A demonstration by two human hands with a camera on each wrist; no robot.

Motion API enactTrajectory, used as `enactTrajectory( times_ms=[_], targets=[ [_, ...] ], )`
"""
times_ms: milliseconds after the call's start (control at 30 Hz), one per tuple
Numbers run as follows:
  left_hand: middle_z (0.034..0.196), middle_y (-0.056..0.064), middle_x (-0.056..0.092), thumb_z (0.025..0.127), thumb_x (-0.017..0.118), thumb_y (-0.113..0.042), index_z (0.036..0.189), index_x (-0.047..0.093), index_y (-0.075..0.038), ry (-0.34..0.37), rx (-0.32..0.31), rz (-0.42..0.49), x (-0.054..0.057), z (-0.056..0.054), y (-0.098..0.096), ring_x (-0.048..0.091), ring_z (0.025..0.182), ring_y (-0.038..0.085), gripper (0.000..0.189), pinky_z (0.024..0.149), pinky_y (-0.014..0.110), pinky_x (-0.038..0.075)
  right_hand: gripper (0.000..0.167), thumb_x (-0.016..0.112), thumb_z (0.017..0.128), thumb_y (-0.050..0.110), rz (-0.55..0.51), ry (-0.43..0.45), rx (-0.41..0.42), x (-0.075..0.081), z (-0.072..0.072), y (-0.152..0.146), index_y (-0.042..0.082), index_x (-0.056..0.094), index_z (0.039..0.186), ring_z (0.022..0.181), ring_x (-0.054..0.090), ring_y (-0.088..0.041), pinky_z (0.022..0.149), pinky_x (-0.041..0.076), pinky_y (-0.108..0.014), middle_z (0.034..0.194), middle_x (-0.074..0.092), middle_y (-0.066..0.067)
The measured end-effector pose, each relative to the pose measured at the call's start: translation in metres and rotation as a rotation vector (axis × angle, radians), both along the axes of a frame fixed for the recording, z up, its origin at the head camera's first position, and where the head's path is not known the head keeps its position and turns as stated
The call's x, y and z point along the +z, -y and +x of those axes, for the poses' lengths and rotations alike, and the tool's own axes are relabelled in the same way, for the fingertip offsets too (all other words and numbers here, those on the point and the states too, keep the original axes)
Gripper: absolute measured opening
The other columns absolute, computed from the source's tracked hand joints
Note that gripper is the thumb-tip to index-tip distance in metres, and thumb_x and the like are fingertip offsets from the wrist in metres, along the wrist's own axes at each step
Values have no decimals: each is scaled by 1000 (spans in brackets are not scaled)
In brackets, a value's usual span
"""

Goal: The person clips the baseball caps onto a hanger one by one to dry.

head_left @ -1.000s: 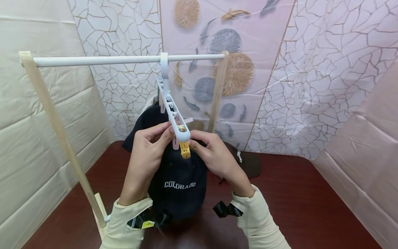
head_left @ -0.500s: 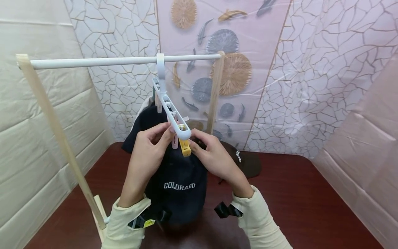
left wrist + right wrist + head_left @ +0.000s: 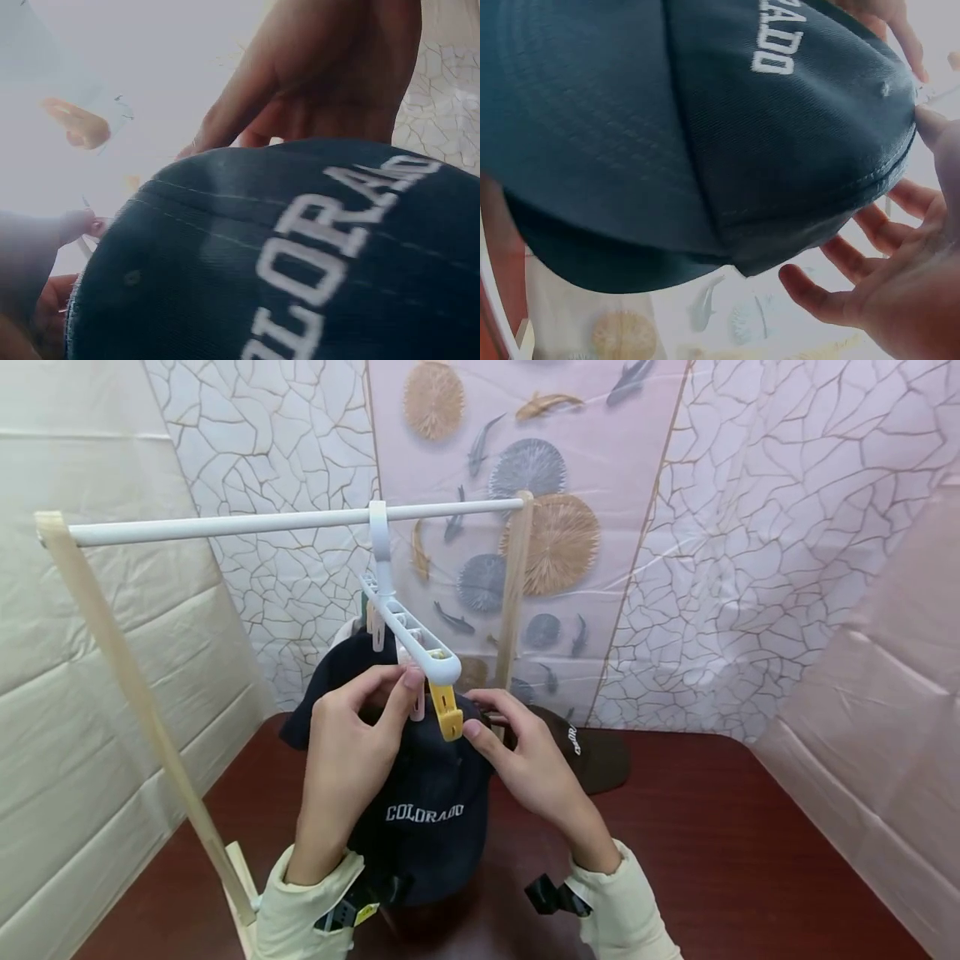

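A navy cap (image 3: 425, 777) with white "COLORADO" lettering is held up below the near end of a pale blue clip hanger (image 3: 408, 631). My left hand (image 3: 348, 760) pinches the cap's upper edge beside a pink clip (image 3: 417, 703); in the left wrist view the thumb lies at that edge and the other fingers are hidden behind the cap. On the other side my right hand (image 3: 532, 760) holds the cap's edge, thumb in front and fingers behind, as the right wrist view shows. A yellow clip (image 3: 447, 714) hangs between the hands, close to the right thumb.
The hanger hooks over a white rod (image 3: 225, 525) on wooden posts (image 3: 142, 693). Another dark cap (image 3: 318, 689) and something white (image 3: 347, 628) hang farther back. A brown cap (image 3: 600, 758) lies on the dark red table (image 3: 720, 843) at right.
My right hand has moved slightly down and away from the yellow clip, which now shows more fully. The hanger's near end has risen relative to the rod. My left hand keeps its pinch.
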State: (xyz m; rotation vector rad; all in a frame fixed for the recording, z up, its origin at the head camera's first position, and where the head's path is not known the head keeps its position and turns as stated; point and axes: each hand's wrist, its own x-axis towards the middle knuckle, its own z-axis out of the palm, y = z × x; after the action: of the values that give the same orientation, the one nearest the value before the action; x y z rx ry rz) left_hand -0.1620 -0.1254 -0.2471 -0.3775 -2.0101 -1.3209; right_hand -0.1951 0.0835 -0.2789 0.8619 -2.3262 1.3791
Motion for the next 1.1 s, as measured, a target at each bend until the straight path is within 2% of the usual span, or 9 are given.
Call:
enactTrajectory(
  times_ms=[133,233,433,800,1100],
  targets=[
    [82,-1,74,104,70,-38,112,80,-12,-61,40,-8,-1,4,-1,65,76,11,30,67,25,46,49,56,110,44,-24,-9,34,-5,-4,-4,11,58,146,129,63,-27,107,50,-51,145,61,-6],
    [80,-2,73,103,71,-35,113,79,-10,-102,54,-1,0,5,-1,63,73,11,28,66,24,45,51,48,112,47,-42,0,47,-6,-11,-9,11,56,147,128,62,-25,104,52,-50,144,61,-9],
    [78,-3,72,104,71,-33,112,76,-7,-162,55,-4,1,6,-1,62,71,11,27,66,23,44,45,44,115,39,-54,3,19,-6,-25,-27,7,58,144,133,59,-27,110,47,-50,140,63,-13],
    [90,3,76,104,71,-30,111,77,-4,-231,120,-45,4,8,-3,66,80,12,27,75,20,48,33,58,111,24,-10,25,-128,-14,-43,-56,5,63,137,131,59,-32,109,47,-55,137,65,-15],
    [107,7,69,102,73,-28,117,76,-7,-273,157,-26,2,12,-9,64,90,16,26,82,27,48,31,62,108,19,-39,74,-213,-38,-64,-73,1,64,133,129,59,-37,109,44,-59,135,65,-19]
  ],
)
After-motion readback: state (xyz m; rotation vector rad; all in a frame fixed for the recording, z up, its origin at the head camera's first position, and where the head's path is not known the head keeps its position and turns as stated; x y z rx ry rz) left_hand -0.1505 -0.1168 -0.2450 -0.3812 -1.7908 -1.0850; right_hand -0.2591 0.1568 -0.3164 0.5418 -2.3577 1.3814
